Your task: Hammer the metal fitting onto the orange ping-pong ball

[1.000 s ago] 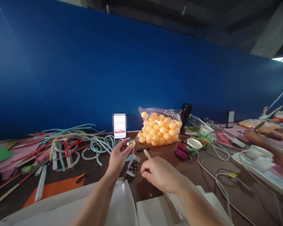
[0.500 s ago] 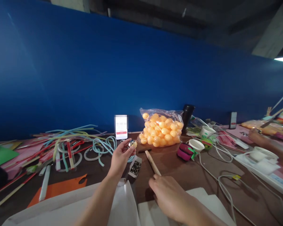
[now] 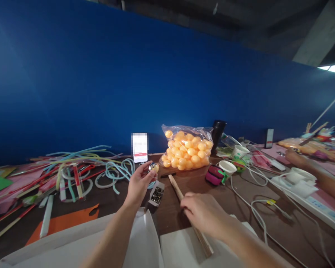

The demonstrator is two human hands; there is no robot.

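My left hand [image 3: 139,181] is closed, with the fingertips pinching a small ball [image 3: 153,168]. The ball is shiny silver on one side and pale orange on the other. Just below that hand, a small open box [image 3: 157,194] holds many dark, shiny metal bits, too small to name for sure. A flat wooden stick [image 3: 201,240] lies slanted on the table, its near end over a pale sheet. My right hand [image 3: 199,210] is above the stick's middle with its fingers curled together. Whatever is between those fingertips, if anything, is hidden.
A clear bag of orange balls [image 3: 187,150] stands behind, beside a black bottle [image 3: 219,134]. A phone [image 3: 140,148] leans at the wall. Left lie blue tubes [image 3: 118,172] and orange paper [image 3: 64,222]; right, a magenta pouch [image 3: 214,175], white cables and another person's arm [image 3: 321,173].
My right hand has moved forward along the stick, uncovering its near end; the stick stays put. My left hand still holds the ball. The view has shifted slightly.
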